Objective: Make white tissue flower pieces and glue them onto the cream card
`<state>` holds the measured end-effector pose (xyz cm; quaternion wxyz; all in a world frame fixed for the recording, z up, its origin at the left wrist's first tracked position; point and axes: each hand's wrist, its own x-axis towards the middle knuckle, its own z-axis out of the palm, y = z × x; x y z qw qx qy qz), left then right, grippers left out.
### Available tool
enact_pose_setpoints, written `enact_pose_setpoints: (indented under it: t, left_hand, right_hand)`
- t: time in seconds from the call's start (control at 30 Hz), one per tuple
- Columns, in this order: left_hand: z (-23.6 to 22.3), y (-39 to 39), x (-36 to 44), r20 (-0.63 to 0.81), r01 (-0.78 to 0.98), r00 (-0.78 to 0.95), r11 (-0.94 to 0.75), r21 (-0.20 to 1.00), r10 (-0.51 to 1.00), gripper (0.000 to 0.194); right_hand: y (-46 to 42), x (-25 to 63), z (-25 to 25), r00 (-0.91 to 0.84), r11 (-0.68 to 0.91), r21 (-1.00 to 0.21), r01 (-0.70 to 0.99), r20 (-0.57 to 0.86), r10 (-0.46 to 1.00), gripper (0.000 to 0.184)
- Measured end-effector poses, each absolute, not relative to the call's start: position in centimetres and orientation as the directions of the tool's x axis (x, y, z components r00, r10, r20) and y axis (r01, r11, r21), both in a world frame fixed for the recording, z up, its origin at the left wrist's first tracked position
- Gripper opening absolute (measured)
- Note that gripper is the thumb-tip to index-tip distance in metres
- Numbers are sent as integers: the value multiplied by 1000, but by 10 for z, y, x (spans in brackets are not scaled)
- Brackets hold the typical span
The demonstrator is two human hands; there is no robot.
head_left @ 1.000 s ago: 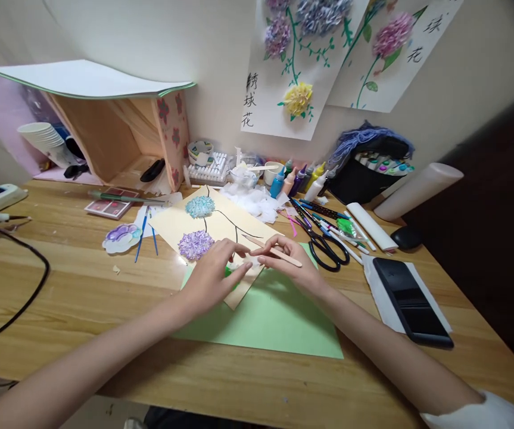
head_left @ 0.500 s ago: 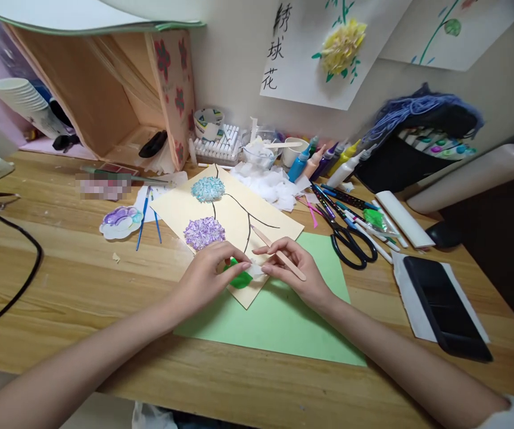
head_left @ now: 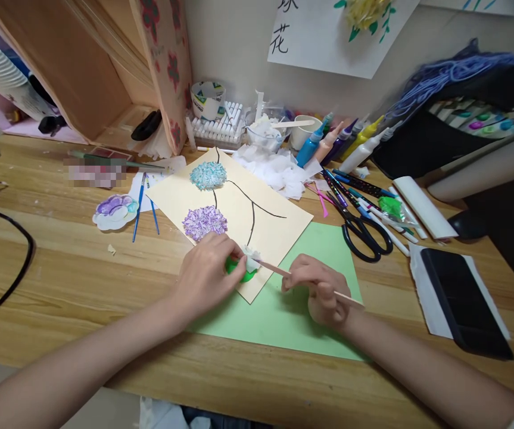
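Observation:
My left hand point(head_left: 209, 268) is closed at the lower corner of the cream card point(head_left: 279, 223), thumb and fingers pinching the edge of a small white tissue paper piece point(head_left: 252, 257). Under it a green patch point(head_left: 248, 276) partly shows on the card. My right hand point(head_left: 319, 289) grips a wooden craft stick point(head_left: 277, 268), its tip touching the tissue. Higher on the card are a purple tissue flower point(head_left: 205, 223), a blue one point(head_left: 208, 176) and thin black drawn stems point(head_left: 253, 220). A green paper sheet point(head_left: 283, 328) lies beneath the card.
Black scissors point(head_left: 366, 238), pens and a phone point(head_left: 466, 301) lie to the right. Behind the card are a tissue pile point(head_left: 270, 170), a bowl point(head_left: 265, 137) and paint bottles point(head_left: 312, 143). A paint palette point(head_left: 116, 211) and brushes point(head_left: 139, 208) sit left.
My right hand has let go of the tissue and moved right and down, turning the craft stick so its tip meets the tissue. My left hand stays at it. The view has tilted down.

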<state>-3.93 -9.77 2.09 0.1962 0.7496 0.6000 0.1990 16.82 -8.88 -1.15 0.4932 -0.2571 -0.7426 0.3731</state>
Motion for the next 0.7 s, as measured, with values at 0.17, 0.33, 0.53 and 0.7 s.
enact_pose_setpoints:
  t: [0.17, 0.33, 0.53, 0.7]
  left_hand:
    - [19, -97, -36, 133, 848, 244, -278, 451, 961, 17]
    - [17, -96, -36, 137, 861, 255, -290, 419, 957, 17]
    - [17, -98, -36, 165, 874, 247, -293, 388, 955, 25]
    - [17, -102, -37, 130, 905, 260, -289, 312, 957, 31]
  right_hand:
    - [-89, 165, -12, -452, 695, -714, 89, 593, 667, 35]
    - [-87, 164, -12, -486, 699, -703, 135, 568, 665, 31]
    - [-87, 162, -9, -488, 679, -713, 174, 536, 689, 32]
    - [-82, 158, -4, -488, 661, -723, 200, 511, 707, 32]
